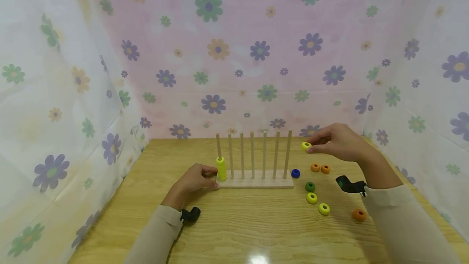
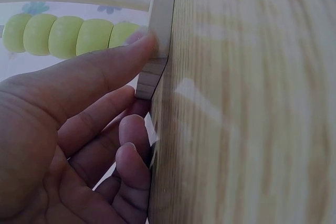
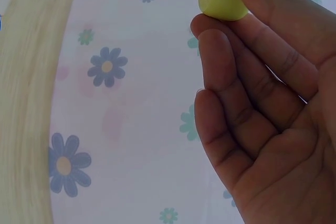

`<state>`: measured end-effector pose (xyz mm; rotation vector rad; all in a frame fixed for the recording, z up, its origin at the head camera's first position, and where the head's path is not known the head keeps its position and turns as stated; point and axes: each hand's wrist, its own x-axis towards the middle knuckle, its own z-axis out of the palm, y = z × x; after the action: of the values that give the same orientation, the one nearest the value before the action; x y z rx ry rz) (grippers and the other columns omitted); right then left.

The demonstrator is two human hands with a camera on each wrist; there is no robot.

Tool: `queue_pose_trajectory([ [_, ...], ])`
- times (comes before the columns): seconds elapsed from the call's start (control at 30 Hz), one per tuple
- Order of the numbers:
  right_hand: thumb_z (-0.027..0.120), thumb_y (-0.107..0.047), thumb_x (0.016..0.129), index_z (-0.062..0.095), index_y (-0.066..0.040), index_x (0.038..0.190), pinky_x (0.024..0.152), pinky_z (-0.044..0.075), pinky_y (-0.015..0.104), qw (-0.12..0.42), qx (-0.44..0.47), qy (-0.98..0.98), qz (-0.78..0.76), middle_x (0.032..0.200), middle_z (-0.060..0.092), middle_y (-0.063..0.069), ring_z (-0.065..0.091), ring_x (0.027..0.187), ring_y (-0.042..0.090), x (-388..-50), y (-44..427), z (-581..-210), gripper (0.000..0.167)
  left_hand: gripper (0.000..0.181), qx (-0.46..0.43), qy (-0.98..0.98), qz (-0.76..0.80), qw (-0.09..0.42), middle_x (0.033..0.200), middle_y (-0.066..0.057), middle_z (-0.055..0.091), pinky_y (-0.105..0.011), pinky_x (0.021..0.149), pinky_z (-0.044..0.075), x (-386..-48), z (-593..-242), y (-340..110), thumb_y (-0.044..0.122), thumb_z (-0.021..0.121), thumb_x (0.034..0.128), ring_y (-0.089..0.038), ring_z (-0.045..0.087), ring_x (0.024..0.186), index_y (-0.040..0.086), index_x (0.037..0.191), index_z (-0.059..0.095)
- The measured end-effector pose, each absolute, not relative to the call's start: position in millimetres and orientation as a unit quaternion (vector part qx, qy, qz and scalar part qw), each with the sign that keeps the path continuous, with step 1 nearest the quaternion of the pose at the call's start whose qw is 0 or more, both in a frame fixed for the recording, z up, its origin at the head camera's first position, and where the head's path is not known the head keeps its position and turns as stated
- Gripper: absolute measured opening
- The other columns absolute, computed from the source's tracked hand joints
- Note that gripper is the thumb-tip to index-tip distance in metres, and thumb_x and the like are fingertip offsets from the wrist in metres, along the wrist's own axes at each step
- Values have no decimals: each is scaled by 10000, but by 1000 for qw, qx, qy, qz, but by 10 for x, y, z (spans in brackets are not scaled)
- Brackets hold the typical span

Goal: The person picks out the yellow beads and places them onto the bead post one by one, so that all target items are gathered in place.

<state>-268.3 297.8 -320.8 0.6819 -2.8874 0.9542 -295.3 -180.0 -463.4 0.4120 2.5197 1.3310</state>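
A wooden peg rack [image 1: 253,183] with a row of upright pegs stands on the table. Several yellow beads [image 1: 221,169] are stacked on its leftmost peg, also in the left wrist view. My left hand [image 1: 195,179] grips the left end of the rack's base, thumb on the front edge and fingertips behind the end, as the left wrist view shows. Off to the right and above the table, my right hand [image 1: 338,144] pinches a yellow bead [image 1: 306,146] between thumb and fingers. The bead's hole shows in the right wrist view.
Right of the rack lie a blue bead [image 1: 295,173], a green bead [image 1: 310,186], yellow beads [image 1: 324,209] and orange beads [image 1: 325,169]. Another orange bead [image 1: 359,214] lies by the right forearm. Flowered cloth [image 1: 234,72] encloses the table's back and sides.
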Motion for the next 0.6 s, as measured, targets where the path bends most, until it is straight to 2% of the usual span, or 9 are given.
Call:
queue_pose_trajectory([
  [0.23,803,-441,898,809,-254,1114,712,602,346,16,234,-923,306,1030,787,-39,733,838,131,-2740,2869,-3184,286,585,140,870,454,129,1381,-74,674,-533,1102,475,-2943,-4629,-1804,205,888,836,-319,591,1318,121,1378,686],
  [0.4,809,-430,895,810,-251,1117,695,594,310,29,257,-917,305,1010,784,-62,736,834,124,-2768,2767,-3166,285,589,136,869,458,130,1397,-59,664,-542,1121,457,-2950,-4650,-1822,218,893,831,-319,579,1334,133,1377,689],
  [0.6,805,-404,906,809,-269,1105,709,596,301,43,265,-914,303,1009,776,-72,738,856,177,-2772,2702,-3136,241,596,148,872,449,125,1373,-72,679,-519,1059,512,-2999,-4666,-1810,227,901,822,-291,636,1247,122,1371,693],
])
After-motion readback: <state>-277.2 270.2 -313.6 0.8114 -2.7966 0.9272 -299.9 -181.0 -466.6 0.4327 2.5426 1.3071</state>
